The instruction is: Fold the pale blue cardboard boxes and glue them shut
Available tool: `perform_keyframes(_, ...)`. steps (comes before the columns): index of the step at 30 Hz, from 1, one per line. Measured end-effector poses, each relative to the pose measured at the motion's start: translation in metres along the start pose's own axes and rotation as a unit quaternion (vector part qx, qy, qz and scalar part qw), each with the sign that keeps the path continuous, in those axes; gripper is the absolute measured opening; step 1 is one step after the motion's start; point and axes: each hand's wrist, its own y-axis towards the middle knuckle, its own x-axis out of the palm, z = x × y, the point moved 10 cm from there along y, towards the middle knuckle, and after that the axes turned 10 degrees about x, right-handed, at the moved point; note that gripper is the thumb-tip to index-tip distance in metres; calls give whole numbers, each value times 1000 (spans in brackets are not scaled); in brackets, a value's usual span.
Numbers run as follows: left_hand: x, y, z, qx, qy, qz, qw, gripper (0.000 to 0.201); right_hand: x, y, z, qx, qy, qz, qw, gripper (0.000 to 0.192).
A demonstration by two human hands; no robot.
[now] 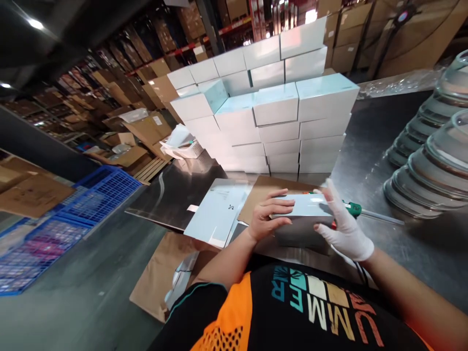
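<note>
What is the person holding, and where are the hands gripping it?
A pale box, held between both hands. The bare left hand grips its left end, fingers over the top; the gloved right hand clasps its right end.

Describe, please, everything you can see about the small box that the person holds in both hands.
The box is a pale blue-white rectangular carton, apparently coated cardboard, closed, with a glossy top and greyer front side. It lies flat, low over the steel table, in front of the stack of similar boxes. The bare left hand grips its left end, fingers over the top. The right hand, in a white glove, holds its right end. Whether it rests on the brown cardboard sheet cannot be told.
</note>
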Motion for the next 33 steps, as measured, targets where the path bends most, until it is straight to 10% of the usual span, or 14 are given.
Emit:
perform_keyframes(2,-6,-12,-15,-64,-16,47,997,67,4,-7,24,79,-6,31,996,89)
perform_keyframes(6,-4,-65,-63,-279,-96,158,942,139,-2,-10,52,190,-3,82,978,68)
perform_keyframes(9,28,-103,-86,-419,-180,159,876,133,-25,-5,58,263,40,157,951,59)
perform_keyframes(14,44,-91,-86,-444,-279,238,818,86,-26,4,33,215,124,104,963,78)
perform_keyframes(25,-153,146,-80,-278,-167,407,854,48,57,-38,91,122,-161,-136,970,71)
perform_keyframes(33,-209,170,-103,-337,-83,527,776,58,73,-39,97,112,-219,-170,954,63)
